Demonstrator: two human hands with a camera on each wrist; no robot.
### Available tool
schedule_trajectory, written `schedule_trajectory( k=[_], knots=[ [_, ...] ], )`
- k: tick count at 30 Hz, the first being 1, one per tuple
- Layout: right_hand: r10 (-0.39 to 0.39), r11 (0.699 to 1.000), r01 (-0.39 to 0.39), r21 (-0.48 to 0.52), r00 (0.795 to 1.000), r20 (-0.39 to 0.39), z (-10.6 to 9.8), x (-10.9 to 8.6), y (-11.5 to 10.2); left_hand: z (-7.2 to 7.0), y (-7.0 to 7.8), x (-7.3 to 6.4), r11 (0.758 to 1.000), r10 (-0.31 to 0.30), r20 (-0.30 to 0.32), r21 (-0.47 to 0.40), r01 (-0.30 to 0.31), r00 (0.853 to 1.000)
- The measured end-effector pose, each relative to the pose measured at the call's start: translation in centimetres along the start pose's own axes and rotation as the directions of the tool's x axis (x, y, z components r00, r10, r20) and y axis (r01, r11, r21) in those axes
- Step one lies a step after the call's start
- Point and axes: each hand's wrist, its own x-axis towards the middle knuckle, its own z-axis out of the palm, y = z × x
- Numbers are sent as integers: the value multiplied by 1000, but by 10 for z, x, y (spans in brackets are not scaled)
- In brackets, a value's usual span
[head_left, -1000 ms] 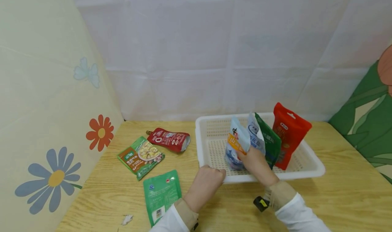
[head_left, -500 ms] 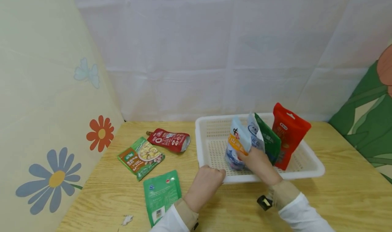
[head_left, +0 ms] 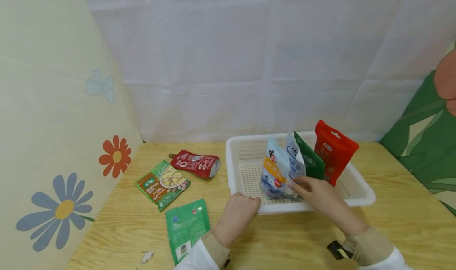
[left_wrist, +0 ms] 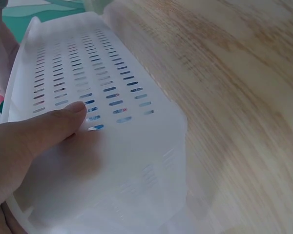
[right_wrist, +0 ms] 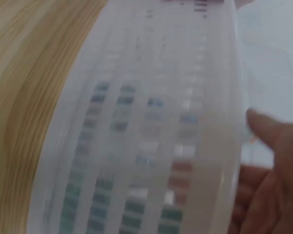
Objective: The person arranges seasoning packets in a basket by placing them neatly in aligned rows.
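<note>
My left hand (head_left: 241,210) grips the front left rim of a white plastic basket (head_left: 230,163); in the left wrist view its thumb (left_wrist: 53,127) lies along the slotted outer wall. At the front rim, my right hand (head_left: 322,196) hovers beside a light blue snack pouch (head_left: 271,183), thumb and fingers apart. That pouch stands in the basket, leaning against a white-and-blue pouch (head_left: 294,155). Behind them stand a dark green pouch (head_left: 310,161) and a red bag (head_left: 335,151) that rises above the rim. Motion blurs the right wrist view.
Left of the basket lie a dark red spouted pouch (head_left: 196,163), a green-and-brown food packet (head_left: 163,184) and a green pouch (head_left: 188,226) on the wooden table (head_left: 285,242). A white sheet (head_left: 213,64) hangs behind.
My right hand has let go of the light blue pouch and drawn back to the right, toward the front rim. My left hand keeps its grip on the basket.
</note>
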Motion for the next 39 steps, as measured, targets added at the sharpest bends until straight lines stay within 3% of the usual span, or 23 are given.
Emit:
schedule_trajectory(
  k=[4, 8, 14, 19, 23, 25, 27, 31, 39],
  knots=[
    [-142, 989, 139, -57, 988, -53, -2, -13, 15, 0, -1, -1, 1000, -6, 17, -4, 6, 1000],
    [-266, 956, 253, -151, 962, -69, 3, -23, 35, 1, -1, -1, 1000, -4, 27, 3, 3, 1000],
    [-459, 855, 391, -342, 877, -146, 17, -26, 57, 2, 1, 0, 1000, 11, 38, -3, -10, 999],
    [-539, 784, 391, -483, 815, -215, 24, -24, 66, 2, 0, 0, 1000, 26, 50, 5, -26, 998],
    [-618, 735, 413, -538, 734, -280, 28, -20, 71, 4, -2, 0, 998, 50, 45, 20, -51, 998],
    [-639, 723, 418, -550, 708, -302, 30, -18, 72, 4, -3, 0, 999, 51, 52, 14, -52, 997],
    [-646, 719, 414, -559, 695, -315, 31, -17, 72, 4, -3, 1, 999, 45, 50, 6, -46, 998],
    [-640, 724, 402, -560, 694, -330, 31, -17, 71, 3, 0, 2, 1000, 13, 53, -23, -12, 999],
    [-629, 734, 399, -550, 706, -327, 32, -17, 71, -2, 2, -1, 998, -49, 84, -47, 53, 995]
  ],
)
